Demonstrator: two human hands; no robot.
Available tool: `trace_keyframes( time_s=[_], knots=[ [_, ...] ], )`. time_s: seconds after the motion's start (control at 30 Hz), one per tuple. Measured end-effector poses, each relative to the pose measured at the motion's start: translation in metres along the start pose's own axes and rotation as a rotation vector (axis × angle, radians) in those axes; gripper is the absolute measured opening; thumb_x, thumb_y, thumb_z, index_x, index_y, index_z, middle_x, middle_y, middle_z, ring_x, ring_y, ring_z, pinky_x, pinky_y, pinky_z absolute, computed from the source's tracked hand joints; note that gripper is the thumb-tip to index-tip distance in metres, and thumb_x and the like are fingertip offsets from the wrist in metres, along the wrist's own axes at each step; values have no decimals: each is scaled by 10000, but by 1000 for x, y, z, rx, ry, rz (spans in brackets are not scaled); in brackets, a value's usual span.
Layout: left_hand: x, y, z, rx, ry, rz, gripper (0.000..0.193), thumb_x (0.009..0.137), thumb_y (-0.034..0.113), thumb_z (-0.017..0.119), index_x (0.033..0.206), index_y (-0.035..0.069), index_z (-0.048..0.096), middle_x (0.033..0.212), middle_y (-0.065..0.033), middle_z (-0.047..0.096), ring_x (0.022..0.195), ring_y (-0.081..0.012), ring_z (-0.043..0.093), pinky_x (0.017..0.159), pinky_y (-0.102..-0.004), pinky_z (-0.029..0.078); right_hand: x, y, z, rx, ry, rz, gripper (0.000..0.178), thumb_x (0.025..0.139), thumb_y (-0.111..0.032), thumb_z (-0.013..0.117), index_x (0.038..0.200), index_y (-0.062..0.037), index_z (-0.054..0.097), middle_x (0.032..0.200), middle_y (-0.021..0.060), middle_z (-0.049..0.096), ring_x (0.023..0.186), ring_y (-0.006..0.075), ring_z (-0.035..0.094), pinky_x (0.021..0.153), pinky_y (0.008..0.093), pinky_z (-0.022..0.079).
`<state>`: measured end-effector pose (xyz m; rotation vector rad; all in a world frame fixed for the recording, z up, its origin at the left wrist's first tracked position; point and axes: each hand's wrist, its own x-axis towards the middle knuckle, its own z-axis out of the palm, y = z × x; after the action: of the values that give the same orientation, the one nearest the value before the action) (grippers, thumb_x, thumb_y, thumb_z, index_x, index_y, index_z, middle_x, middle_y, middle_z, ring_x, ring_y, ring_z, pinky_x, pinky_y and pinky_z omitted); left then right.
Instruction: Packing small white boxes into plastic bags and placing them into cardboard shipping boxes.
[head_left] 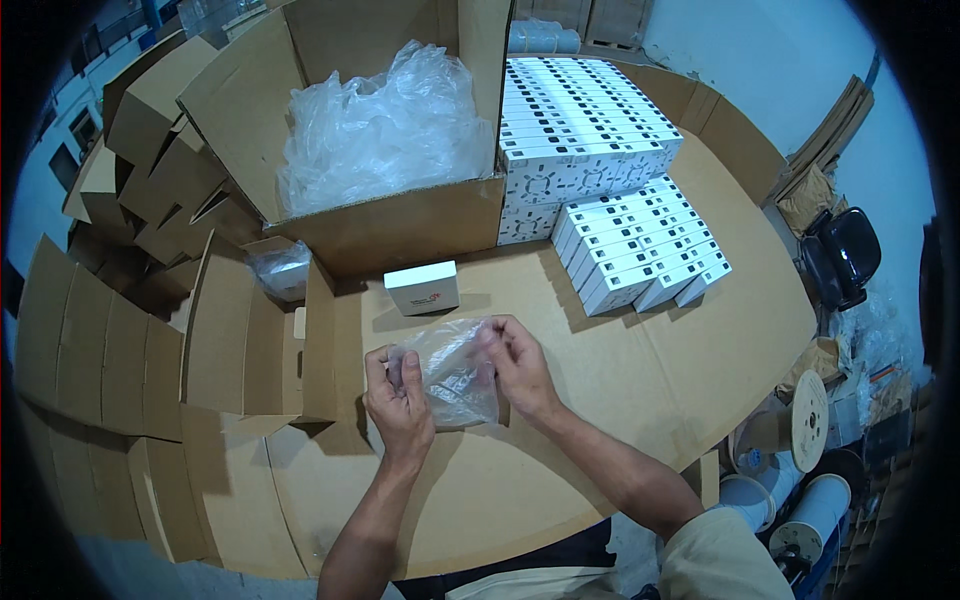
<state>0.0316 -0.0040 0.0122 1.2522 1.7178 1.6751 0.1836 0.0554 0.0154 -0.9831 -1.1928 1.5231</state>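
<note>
I am seeing my left hand [398,395] and right hand [517,368] both pinching a clear plastic bag [455,372], fingers closed on its edges, holding it over the middle of the cardboard-covered bench [640,380]. A small white box [423,287] is sitting just behind the bag, and stacked white cartons [600,170] are filling the far right corner beside a large open cardboard box [400,225] of plastic.

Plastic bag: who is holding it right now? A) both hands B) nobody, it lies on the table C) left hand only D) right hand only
A: the left hand and right hand each grip a side of the clear plastic bag.
</note>
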Motion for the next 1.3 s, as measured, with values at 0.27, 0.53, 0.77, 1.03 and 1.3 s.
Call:
trace_keyframes(
  time_s=[0.27,0.53,0.77,1.03,1.3],
  knots=[
    [0,7,9,-126,51,-70,279,1098,278,514,993,20,513,836,-38,542,793,-114,503,710,-293,459,-7,7,13,-417,113,-229,287,1106,-238,495,960,-20,611,699,20,573,634,76,544,562,280,449],
    [6,-6,4,-56,86,-51,322,1126,270,430,955,14,522,824,-30,510,782,-116,451,706,-288,421,-11,10,16,-443,160,-296,300,1111,-224,472,938,-13,597,624,25,511,563,94,473,525,306,406],
    [7,-7,1,-16,48,36,316,1121,273,438,973,16,548,764,-17,500,700,-116,443,635,-301,409,-2,10,7,-356,131,-249,273,1087,-233,533,948,-5,588,609,75,539,549,133,525,527,334,426],
    [2,-8,2,-163,-14,-58,210,1065,233,577,1075,30,522,793,-20,544,706,-79,500,607,-253,409,-4,6,9,-427,202,-299,282,1098,-233,505,943,-11,581,601,56,519,538,128,499,525,320,416],
    [6,5,7,-313,-138,-73,597,776,-44,869,1196,38,453,1033,-98,640,946,-193,717,784,-292,612,6,21,-2,-353,37,-290,199,1022,-197,660,1092,-10,662,683,11,592,646,45,531,560,271,432]
  ],
)
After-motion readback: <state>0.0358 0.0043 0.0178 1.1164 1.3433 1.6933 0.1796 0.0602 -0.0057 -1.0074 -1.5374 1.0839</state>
